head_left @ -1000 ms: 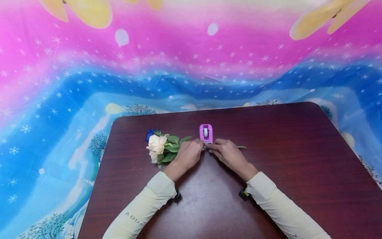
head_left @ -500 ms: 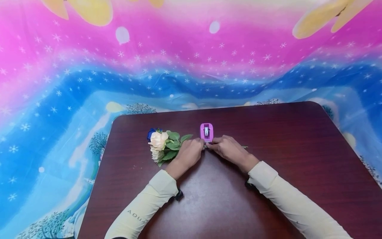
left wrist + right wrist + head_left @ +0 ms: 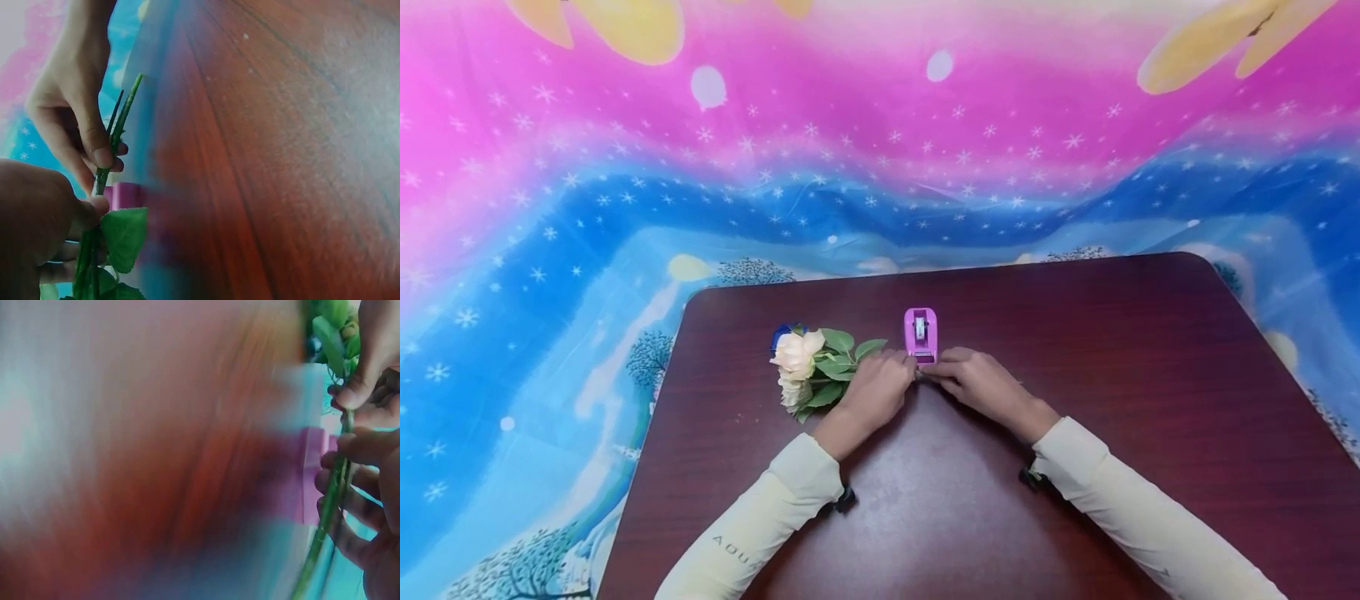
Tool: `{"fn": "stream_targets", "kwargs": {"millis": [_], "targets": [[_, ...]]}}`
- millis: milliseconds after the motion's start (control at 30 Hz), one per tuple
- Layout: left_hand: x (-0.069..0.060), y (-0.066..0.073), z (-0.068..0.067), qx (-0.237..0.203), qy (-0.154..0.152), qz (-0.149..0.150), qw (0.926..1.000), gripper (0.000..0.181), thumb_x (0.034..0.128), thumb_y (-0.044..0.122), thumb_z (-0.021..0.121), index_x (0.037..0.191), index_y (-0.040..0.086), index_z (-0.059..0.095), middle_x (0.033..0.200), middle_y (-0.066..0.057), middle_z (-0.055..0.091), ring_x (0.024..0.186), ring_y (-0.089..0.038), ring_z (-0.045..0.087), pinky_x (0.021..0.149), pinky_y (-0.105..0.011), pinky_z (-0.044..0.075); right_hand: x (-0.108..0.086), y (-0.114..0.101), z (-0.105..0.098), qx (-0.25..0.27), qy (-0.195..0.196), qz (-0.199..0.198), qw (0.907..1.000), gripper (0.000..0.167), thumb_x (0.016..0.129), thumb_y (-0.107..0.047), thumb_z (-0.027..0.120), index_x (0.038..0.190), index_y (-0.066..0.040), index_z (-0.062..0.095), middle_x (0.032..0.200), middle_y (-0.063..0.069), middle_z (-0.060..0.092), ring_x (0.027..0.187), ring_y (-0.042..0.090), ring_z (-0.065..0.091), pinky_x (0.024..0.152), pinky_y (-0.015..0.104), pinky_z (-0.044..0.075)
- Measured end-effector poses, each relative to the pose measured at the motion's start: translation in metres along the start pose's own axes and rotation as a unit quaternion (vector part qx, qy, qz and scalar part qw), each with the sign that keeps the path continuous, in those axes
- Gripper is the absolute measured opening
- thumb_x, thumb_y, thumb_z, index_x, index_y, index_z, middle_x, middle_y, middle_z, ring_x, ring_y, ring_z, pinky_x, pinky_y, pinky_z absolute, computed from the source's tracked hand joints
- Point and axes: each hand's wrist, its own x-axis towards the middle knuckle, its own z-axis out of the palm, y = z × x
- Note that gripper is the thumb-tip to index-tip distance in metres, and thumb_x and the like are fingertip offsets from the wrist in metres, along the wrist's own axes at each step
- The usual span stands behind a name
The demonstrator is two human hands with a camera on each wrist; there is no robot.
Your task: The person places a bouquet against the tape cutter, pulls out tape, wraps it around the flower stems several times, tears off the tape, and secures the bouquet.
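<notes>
A small bunch of flowers (image 3: 797, 354), cream blooms with a blue rose behind, lies toward the left of the table in the head view. My left hand (image 3: 880, 387) grips its green stems just below the leaves (image 3: 125, 237). Close beside it, my right hand (image 3: 985, 383) pinches the same stems (image 3: 334, 487) further along between thumb and fingers. The stem ends stick out past the right hand in the left wrist view. Just beyond the fingertips stands a pink tape dispenser (image 3: 921, 333) with a roll in it. Whether tape lies on the stems cannot be told.
All of this is on a dark red-brown wooden table (image 3: 1112, 350) with rounded far corners. A pink and blue patterned cloth (image 3: 880, 150) hangs behind and around it. Light specks lie on the table left of the flowers.
Both hands stay at the stems in front of the dispenser. The right hand has shifted slightly, and the stem end that showed beyond it is now mostly hidden in the head view.
</notes>
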Motion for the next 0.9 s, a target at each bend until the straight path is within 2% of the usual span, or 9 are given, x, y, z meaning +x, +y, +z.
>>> {"fn": "stream_targets", "kwargs": {"millis": [100, 333, 500, 633, 900], "targets": [[-0.001, 0.0, -0.009, 0.026, 0.023, 0.018, 0.9992, 0.016, 0.0818, 0.002, 0.072, 0.096, 0.009, 0.07, 0.09, -0.002, 0.072, 0.081, -0.019, 0.067, 0.072, -0.032, 0.054, -0.004, -0.007, -0.002, 0.022, 0.026, 0.026, 0.9991, 0.032, 0.093, -0.008, 0.074, 0.124, -0.016, 0.076, 0.106, 0.002, 0.073, 0.097, 0.015, 0.068, 0.083, 0.034, 0.059], [0.0, -0.002, -0.02, 0.054, 0.081, 0.045, 0.9943, 0.016, 0.0805, 0.0, 0.071, 0.094, 0.008, 0.072, 0.086, -0.002, 0.071, 0.08, -0.019, 0.064, 0.069, -0.03, 0.051, -0.007, -0.016, -0.008, 0.073, 0.079, 0.045, 0.9932, 0.035, 0.093, -0.006, 0.074, 0.126, -0.017, 0.074, 0.104, -0.003, 0.071, 0.089, 0.008, 0.064, 0.077, 0.03, 0.056], [0.001, -0.002, -0.024, 0.054, 0.092, 0.062, 0.9924, 0.018, 0.0809, 0.0, 0.071, 0.097, 0.008, 0.073, 0.09, -0.001, 0.071, 0.083, -0.019, 0.061, 0.073, -0.03, 0.048, -0.008, -0.02, -0.012, 0.125, 0.07, 0.075, 0.9868, 0.033, 0.095, -0.006, 0.071, 0.126, -0.017, 0.073, 0.105, -0.003, 0.072, 0.086, 0.007, 0.062, 0.074, 0.028, 0.055], [0.001, -0.003, -0.029, 0.061, 0.103, 0.083, 0.9894, 0.018, 0.0835, 0.002, 0.072, 0.101, 0.007, 0.073, 0.096, -0.003, 0.071, 0.09, -0.02, 0.061, 0.08, -0.032, 0.049, -0.007, -0.025, -0.015, 0.172, 0.056, 0.115, 0.9768, 0.031, 0.096, -0.008, 0.07, 0.125, -0.018, 0.073, 0.11, -0.004, 0.073, 0.089, 0.008, 0.064, 0.077, 0.027, 0.055], [0.0, -0.008, -0.039, 0.089, 0.155, 0.142, 0.9736, 0.012, 0.0947, 0.003, 0.062, 0.1, 0.008, 0.072, 0.099, -0.003, 0.071, 0.095, -0.02, 0.063, 0.085, -0.033, 0.05, -0.003, -0.034, -0.022, 0.223, 0.058, 0.176, 0.957, 0.022, 0.095, -0.013, 0.072, 0.117, -0.013, 0.076, 0.108, 0.002, 0.077, 0.084, 0.011, 0.066, 0.074, 0.029, 0.056]]}}
